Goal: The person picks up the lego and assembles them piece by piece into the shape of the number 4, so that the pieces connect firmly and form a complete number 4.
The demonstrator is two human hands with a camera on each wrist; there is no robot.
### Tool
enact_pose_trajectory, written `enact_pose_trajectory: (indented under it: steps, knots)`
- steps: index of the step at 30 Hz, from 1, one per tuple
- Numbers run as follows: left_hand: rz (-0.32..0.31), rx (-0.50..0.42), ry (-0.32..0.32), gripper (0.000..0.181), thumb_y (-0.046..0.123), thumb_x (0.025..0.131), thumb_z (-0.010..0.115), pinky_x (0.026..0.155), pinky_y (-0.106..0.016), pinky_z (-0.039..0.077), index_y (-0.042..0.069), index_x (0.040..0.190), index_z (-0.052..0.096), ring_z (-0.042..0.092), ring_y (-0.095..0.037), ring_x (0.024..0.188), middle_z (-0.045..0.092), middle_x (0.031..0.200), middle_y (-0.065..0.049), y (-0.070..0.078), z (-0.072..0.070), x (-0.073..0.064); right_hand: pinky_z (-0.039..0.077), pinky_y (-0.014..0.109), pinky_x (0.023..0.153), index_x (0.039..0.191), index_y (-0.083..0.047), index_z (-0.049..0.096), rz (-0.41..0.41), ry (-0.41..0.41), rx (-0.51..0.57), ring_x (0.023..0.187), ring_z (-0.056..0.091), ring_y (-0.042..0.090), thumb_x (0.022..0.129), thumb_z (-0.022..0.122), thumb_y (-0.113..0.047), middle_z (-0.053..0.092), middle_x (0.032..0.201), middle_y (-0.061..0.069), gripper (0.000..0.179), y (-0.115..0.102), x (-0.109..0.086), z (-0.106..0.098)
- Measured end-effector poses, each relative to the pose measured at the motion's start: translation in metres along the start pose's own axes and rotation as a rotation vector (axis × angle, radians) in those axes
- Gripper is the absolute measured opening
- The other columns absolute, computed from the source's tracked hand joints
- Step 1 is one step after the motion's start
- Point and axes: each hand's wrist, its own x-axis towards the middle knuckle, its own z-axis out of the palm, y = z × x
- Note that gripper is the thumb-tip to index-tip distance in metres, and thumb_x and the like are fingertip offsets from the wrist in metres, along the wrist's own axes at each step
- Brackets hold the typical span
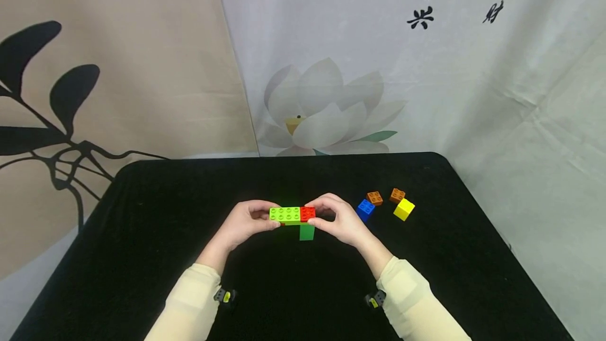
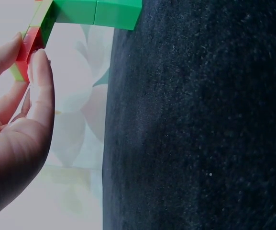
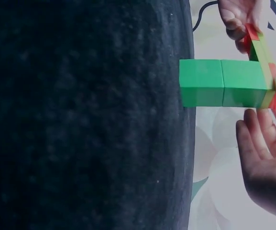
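In the head view, both hands hold a toy brick build over the table's middle. Its top row is a lime brick (image 1: 284, 214) with a red brick (image 1: 307, 213) at its right end. Below the right end stands a column of two green bricks (image 3: 202, 82), one upon the other. My left hand (image 1: 246, 222) pinches the build's left end between thumb and fingers, where another red brick (image 2: 27, 48) shows under the lime one. My right hand (image 1: 343, 221) pinches the right end at the upper red brick, thumb on the near side, fingers on the far side.
To the right of my right hand lie a blue brick (image 1: 365, 209), a yellow brick (image 1: 404, 209) and two orange bricks, one behind the blue (image 1: 374, 198), one behind the yellow (image 1: 397, 195). A black cloth (image 1: 189, 188) covers the table; a printed curtain (image 1: 326, 30) hangs behind.
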Motion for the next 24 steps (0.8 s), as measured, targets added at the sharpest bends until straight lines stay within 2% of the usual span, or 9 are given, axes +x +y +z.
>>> enact_pose_trajectory:
  steps: [9, 13, 16, 20, 24]
  knots:
    - [-0.004, -0.004, 0.0, 0.036, 0.01, 0.085, 0.078, 0.083, -0.038, 0.056, 0.003, 0.118, 0.068, 0.068, -0.026, 0.093, 0.07, 0.104, -0.01, 0.0, 0.002, 0.0, 0.051, 0.038, 0.096, 0.118, -0.014, 0.068, 0.043, 0.012, 0.08, 0.104, 0.062, 0.015, 0.091, 0.073, -0.018, 0.062, 0.113, -0.001, 0.028, 0.005, -0.002, 0.002]
    - [-0.01, 0.002, 0.0, 0.036, 0.011, 0.085, 0.078, 0.084, -0.038, 0.056, 0.004, 0.118, 0.068, 0.068, -0.025, 0.094, 0.07, 0.105, -0.01, 0.001, 0.003, 0.001, 0.052, 0.038, 0.096, 0.122, -0.011, 0.066, 0.067, 0.004, 0.113, 0.106, 0.062, 0.02, 0.092, 0.072, -0.017, 0.062, 0.116, 0.004, 0.032, 0.006, -0.006, -0.001]
    - [-0.018, -0.001, -0.007, 0.037, 0.012, 0.084, 0.078, 0.085, -0.038, 0.056, 0.004, 0.119, 0.068, 0.068, -0.025, 0.095, 0.07, 0.106, -0.01, 0.002, 0.003, 0.002, 0.051, 0.043, 0.097, 0.13, -0.005, 0.061, 0.088, -0.013, 0.133, 0.111, 0.061, 0.026, 0.092, 0.071, -0.013, 0.062, 0.122, 0.01, 0.039, 0.007, -0.01, -0.004]
    - [-0.025, -0.007, -0.009, 0.038, 0.011, 0.084, 0.078, 0.085, -0.039, 0.056, 0.004, 0.12, 0.067, 0.068, -0.025, 0.097, 0.07, 0.107, -0.01, 0.003, 0.003, 0.002, 0.048, 0.05, 0.099, 0.136, -0.001, 0.054, 0.106, -0.028, 0.14, 0.115, 0.059, 0.034, 0.092, 0.07, -0.01, 0.061, 0.127, 0.017, 0.048, 0.011, -0.017, -0.012]
    - [-0.029, -0.004, -0.009, 0.038, 0.009, 0.083, 0.078, 0.085, -0.038, 0.056, 0.004, 0.12, 0.067, 0.068, -0.025, 0.097, 0.07, 0.108, -0.01, 0.003, 0.002, 0.002, 0.05, 0.047, 0.098, 0.138, -0.002, 0.052, 0.102, -0.023, 0.098, 0.114, 0.06, 0.031, 0.092, 0.071, -0.013, 0.063, 0.126, 0.015, 0.05, 0.015, -0.026, -0.024]
